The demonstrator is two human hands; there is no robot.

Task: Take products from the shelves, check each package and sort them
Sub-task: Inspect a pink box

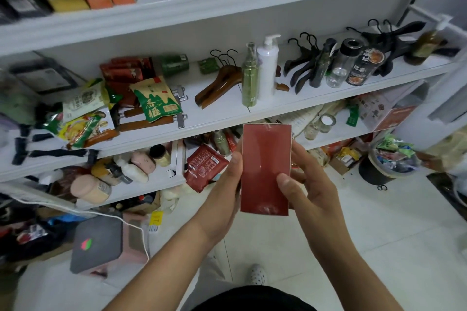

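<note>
A flat, glossy dark-red package (265, 159) stands upright in front of me, its plain face towards the camera. My left hand (227, 189) grips its left edge, thumb on the front. My right hand (305, 184) holds its right side, thumb pressed on the lower front, fingers behind. White shelves (222, 118) behind carry more products: similar red boxes (126, 70), a green-and-yellow snack bag (156, 98), and a red pouch (204, 166) on the lower level.
Wooden hangers (219, 83), black hangers (303, 63), a green bottle (249, 76) and a white pump bottle (267, 68) fill the middle shelf. A black bin (379, 166) of packets stands on the tiled floor at right. A grey-topped pink box (98, 242) sits at lower left.
</note>
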